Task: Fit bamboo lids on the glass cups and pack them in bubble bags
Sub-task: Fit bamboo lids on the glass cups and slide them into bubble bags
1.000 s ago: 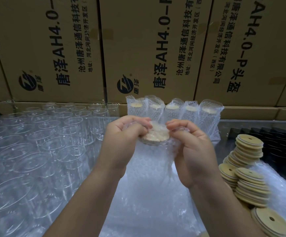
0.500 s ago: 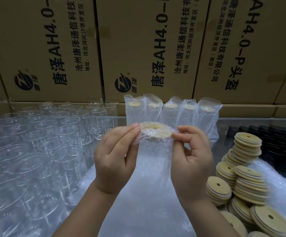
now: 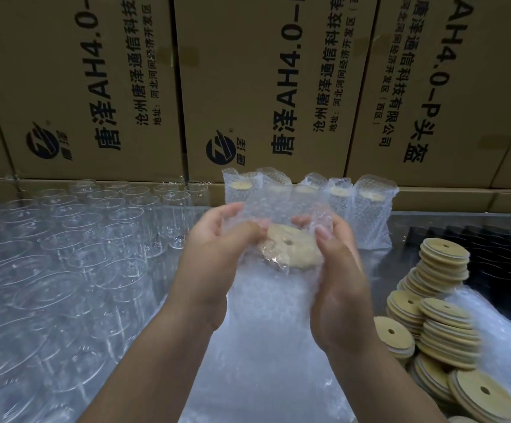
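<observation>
Between the two hands, a bubble bag [image 3: 278, 209] stands with its mouth upward, and a bamboo lid [image 3: 290, 250] with a small centre hole shows through the film. The glass cup [image 3: 275, 285] under that lid is blurred by the bubbles, so little of its body can be made out. The left hand [image 3: 214, 254] grasps the bag just left of the lid, thumb and curled fingers pinching the film. The right hand [image 3: 339, 288] grasps it just right of the lid, fingertips hooked over the bag's edge.

Behind the held cup, a row of packed cups [image 3: 367, 209] stands upright in their own bags, lids visible at the top. Left of the held cup, many empty glass cups [image 3: 80, 254] stand close together, mouths up. Right of it, loose bamboo lids [image 3: 443, 300] lie in leaning stacks, and beyond them sits a black tray [image 3: 492, 270]. Below the held cup lies spare bubble film [image 3: 263, 377]. Far behind it, printed cardboard boxes [image 3: 248, 87] form a wall.
</observation>
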